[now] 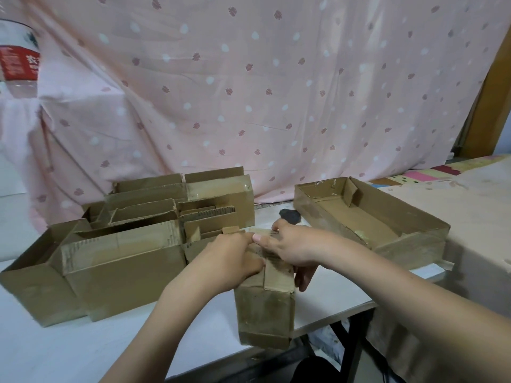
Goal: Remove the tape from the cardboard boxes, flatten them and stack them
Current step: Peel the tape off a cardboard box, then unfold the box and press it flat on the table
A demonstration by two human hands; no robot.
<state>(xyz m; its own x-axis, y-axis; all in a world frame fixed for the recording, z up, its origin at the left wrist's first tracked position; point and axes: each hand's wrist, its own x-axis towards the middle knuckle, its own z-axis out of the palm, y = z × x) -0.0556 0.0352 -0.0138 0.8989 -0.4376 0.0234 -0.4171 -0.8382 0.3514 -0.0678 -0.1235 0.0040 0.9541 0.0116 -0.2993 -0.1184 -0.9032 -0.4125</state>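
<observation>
A small, narrow cardboard box stands near the front edge of the white table, its near end overhanging the edge a little. Both hands are on its top. My left hand grips the left side of the top flap, fingers curled over it. My right hand holds the right side, thumb on top near the left fingertips and fingers down the box's right face. Whether any tape is pinched is hidden by the fingers.
A cluster of several open cardboard boxes fills the table's left and back. A long shallow open box lies at the right. A pink patterned curtain hangs behind. A dark patch marks the table.
</observation>
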